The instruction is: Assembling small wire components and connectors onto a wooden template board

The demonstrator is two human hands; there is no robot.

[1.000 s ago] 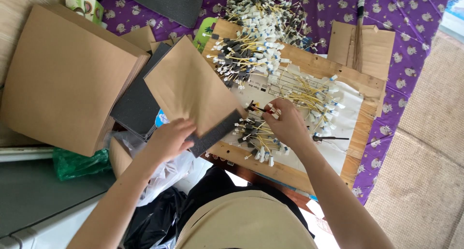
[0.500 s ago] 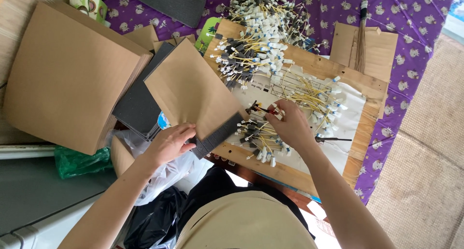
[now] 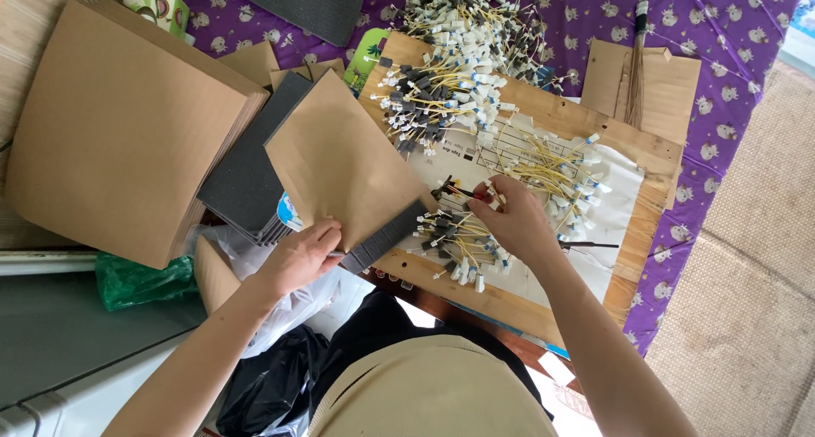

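My left hand (image 3: 299,254) grips the near corner of a brown paper sheet (image 3: 344,157) that lies over a dark grey foam pad (image 3: 384,235). My right hand (image 3: 512,219) pinches a small wire piece with a red and black end (image 3: 463,191) above a white paper sheet (image 3: 620,191) on a wooden board (image 3: 543,114). Beneath that hand lies a cluster of short yellow wires with black and white ends (image 3: 454,242). More such wires are heaped at the board's far side (image 3: 450,89) and spread to the right (image 3: 560,170).
A stack of brown paper sheets (image 3: 119,131) lies at the left, with dark foam pads (image 3: 246,178) beside it. A purple patterned cloth (image 3: 730,55) covers the surface under the board. A small wooden board with a brush (image 3: 641,72) sits far right. Plastic bags (image 3: 136,280) lie near my lap.
My left hand has slid slightly along the sheet's near edge. My right hand has stayed over the wires, fingers shifting a little on the small piece.
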